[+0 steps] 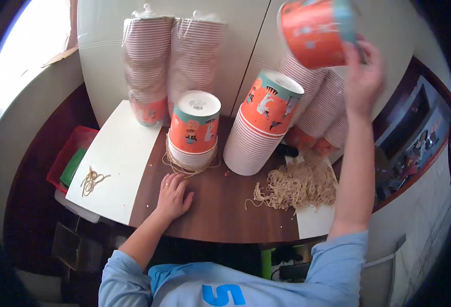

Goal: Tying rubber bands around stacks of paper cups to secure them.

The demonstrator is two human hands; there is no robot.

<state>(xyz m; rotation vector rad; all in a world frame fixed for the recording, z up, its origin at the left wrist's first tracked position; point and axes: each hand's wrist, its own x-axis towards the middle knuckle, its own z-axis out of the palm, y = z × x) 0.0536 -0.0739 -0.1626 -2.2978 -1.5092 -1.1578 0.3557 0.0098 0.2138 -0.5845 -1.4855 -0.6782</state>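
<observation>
My right hand is raised at the upper right, gripping an orange and teal paper bucket tilted on its side; it is slightly blurred. Flat on the brown table, my left hand lies with its fingers apart, holding nothing. Just beyond it stands a short stack of upside-down paper buckets, with loops of beige cord around its lower part. To its right, a taller stack of the same printed buckets leans to the right, white base up.
A tangled heap of beige cord lies at the right of the table. A few strands rest on the white left panel. Plastic-wrapped bucket stacks stand at back left, and more at back right. A red crate sits beyond the left edge.
</observation>
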